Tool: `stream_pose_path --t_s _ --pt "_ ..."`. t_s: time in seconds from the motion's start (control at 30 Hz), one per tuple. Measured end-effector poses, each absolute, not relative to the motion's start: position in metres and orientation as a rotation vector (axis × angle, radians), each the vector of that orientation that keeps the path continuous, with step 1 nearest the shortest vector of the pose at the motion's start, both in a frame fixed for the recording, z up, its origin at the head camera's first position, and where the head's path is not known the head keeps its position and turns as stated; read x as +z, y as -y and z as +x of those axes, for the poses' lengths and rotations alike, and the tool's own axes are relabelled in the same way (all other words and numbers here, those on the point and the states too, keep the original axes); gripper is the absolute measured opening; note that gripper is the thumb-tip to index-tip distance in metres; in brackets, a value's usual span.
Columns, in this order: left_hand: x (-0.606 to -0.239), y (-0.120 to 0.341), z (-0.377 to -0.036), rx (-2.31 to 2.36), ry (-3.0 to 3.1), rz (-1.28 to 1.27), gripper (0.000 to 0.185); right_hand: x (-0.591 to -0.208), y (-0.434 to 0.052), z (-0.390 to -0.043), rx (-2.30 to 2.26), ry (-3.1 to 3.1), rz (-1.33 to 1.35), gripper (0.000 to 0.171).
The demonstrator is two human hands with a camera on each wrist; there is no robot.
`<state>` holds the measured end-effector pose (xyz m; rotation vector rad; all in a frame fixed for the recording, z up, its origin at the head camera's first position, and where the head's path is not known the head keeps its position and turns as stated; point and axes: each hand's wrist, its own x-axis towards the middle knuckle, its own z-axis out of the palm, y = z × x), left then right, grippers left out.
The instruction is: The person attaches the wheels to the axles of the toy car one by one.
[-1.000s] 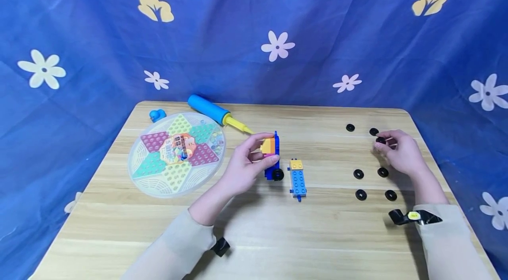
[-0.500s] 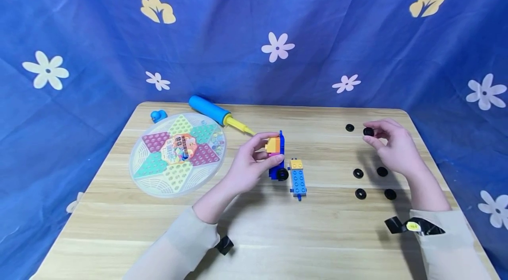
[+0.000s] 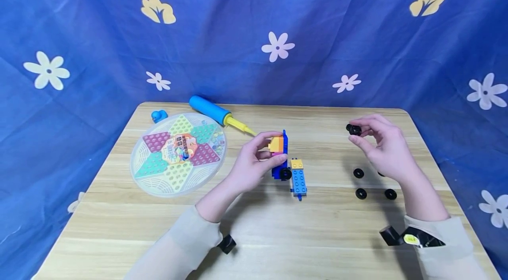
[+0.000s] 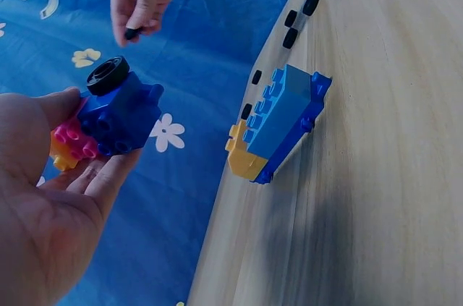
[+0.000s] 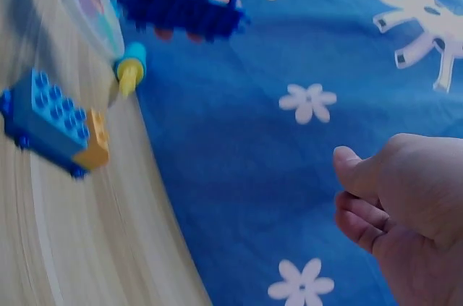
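My left hand [image 3: 252, 166] grips a brick-built toy car [image 3: 279, 163] of blue, orange, yellow and pink blocks, raised off the table. One black wheel [image 4: 108, 76] is fitted on its blue base, facing up in the left wrist view. Between the thumb and fingers of my right hand [image 3: 382, 147] is a small black wheel [image 3: 355, 130], held above the table; the right wrist view hides it behind the hand. Beside the car, a second block piece [image 3: 298, 178], light blue and yellow on a dark blue base with axle stubs, stands on the table without wheels.
Several loose black wheels [image 3: 360, 194] lie on the right of the table. A round Chinese checkers board [image 3: 139, 174], a blue rubber duck [image 3: 158, 115] and a blue and yellow hand pump [image 3: 210, 110] lie at the left and back. A blue flowered cloth [image 3: 238, 15] hangs behind.
My right hand has lifted the wheel and carried it left, over the back wheels. The car in my left hand has shifted slightly right, closer to the second block piece.
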<state>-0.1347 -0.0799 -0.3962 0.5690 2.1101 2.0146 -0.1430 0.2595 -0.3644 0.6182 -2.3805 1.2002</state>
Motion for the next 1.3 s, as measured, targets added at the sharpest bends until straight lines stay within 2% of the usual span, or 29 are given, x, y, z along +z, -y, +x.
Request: stream_pose_path --t_s 0.5,1.3 --pt "-0.396 0.072 -0.134 1.99 -2.091 0.606 0.052 -0.355 -0.208 -0.126 1.318 2.334 0.907 0.044" --pt "-0.402 0.063 -0.135 2.01 -2.006 0.629 0.052 -0.364 -0.168 -0.13 1.27 2.283 0.987 0.037"
